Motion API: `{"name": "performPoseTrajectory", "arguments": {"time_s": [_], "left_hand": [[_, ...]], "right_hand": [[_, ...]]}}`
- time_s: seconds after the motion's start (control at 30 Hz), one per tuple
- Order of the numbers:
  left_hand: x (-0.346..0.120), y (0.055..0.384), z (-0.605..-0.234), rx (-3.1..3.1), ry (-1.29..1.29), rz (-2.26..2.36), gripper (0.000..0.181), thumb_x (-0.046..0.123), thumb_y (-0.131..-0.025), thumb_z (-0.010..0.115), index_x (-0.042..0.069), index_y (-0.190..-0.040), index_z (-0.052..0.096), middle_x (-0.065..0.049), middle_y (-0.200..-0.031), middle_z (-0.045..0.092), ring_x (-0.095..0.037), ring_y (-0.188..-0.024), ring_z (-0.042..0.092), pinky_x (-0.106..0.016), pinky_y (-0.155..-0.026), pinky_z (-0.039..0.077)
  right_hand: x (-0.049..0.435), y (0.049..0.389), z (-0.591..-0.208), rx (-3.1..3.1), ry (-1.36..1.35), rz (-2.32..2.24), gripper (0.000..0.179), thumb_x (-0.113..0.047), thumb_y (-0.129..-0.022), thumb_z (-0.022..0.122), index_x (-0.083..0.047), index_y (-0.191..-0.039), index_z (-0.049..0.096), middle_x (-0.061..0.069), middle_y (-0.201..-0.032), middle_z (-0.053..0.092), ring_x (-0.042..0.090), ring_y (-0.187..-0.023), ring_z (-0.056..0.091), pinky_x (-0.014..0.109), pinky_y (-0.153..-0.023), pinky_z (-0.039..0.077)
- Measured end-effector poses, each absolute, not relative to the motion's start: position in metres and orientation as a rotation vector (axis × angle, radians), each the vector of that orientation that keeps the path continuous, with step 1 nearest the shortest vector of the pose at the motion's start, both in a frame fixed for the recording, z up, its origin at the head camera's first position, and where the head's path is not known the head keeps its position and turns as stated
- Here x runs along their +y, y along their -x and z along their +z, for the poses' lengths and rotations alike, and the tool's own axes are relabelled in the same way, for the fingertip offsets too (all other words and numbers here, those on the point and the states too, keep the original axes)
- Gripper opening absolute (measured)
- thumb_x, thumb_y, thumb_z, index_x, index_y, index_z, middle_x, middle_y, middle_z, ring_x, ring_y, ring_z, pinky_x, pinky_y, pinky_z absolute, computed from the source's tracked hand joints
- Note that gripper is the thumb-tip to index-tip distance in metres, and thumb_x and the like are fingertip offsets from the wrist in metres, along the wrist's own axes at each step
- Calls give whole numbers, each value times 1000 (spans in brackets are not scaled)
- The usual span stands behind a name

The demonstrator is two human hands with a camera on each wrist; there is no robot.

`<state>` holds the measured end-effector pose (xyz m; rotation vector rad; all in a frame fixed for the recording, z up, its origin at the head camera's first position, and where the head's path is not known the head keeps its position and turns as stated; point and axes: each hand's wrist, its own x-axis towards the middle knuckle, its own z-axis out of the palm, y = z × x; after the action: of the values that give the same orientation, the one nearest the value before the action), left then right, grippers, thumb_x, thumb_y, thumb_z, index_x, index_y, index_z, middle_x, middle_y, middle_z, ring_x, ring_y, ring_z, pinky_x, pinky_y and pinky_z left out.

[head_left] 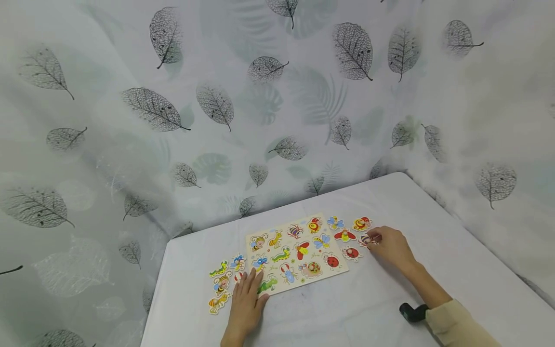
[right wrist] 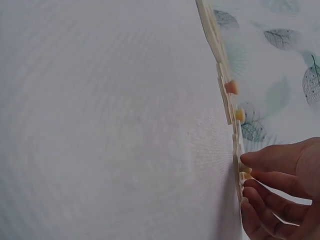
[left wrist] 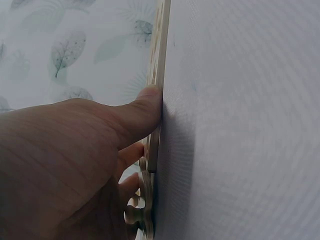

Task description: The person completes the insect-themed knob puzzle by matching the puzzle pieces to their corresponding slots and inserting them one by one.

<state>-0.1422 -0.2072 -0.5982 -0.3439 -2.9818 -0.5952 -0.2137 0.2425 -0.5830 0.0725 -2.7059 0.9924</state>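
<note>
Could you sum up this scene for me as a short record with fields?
Surface: white-covered table
Centre: insect picture board
Left hand: fingers extended, on the board's near left corner
Right hand: fingers curled at a striped bug piece
Left pieces: include caterpillar piece
Right pieces: include ladybug piece
Beside right sleeve: dark object, unidentified
Backdrop: leaf-patterned sheeting

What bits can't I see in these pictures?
Head: a red-marked piece, partly hidden by the left hand.
Head: the near-left corner of the board, behind that hand.
Head: a striped piece, partly covered by the right hand.
Head: the right sleeve, cut off by the bottom edge.
Right wrist: pictures on the pieces, seen edge-on.
</note>
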Motion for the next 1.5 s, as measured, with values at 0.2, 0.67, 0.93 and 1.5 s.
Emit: {"name": "performPoseTrajectory", "arguments": {"time_s": [0.2,0.67,0.93,1.5], "left_hand": [[-208,143,-600,-2971,369,-618,61,32,-98,65,15,-153,45,-14,-161,35,-43,-149,24,-67,-117,17],[-206,144,-601,-2975,363,-623,61,33,-99,64,16,-154,44,-12,-162,34,-41,-150,22,-66,-118,15],[-206,144,-602,-2971,366,-623,60,32,-98,65,16,-153,45,-13,-161,34,-42,-149,23,-67,-118,16],[-208,141,-597,-2972,357,-619,60,32,-98,65,16,-153,45,-14,-161,34,-43,-149,23,-68,-117,16]], "right_hand": [[247,216,-590,-2725,-71,1045,21,-11,-83,82,-4,-102,77,3,-87,68,20,-79,62,36,-68,52],[257,222,-593,-2779,-96,1058,18,-18,-86,82,-7,-101,79,-6,-79,68,15,-75,59,33,-67,51],[258,222,-595,-2809,-153,1010,17,-16,-89,80,-8,-103,78,-6,-81,66,15,-74,56,31,-66,51],[255,225,-592,-2822,-182,980,20,-17,-89,79,-5,-105,77,-3,-85,67,17,-77,56,35,-70,55]]}}
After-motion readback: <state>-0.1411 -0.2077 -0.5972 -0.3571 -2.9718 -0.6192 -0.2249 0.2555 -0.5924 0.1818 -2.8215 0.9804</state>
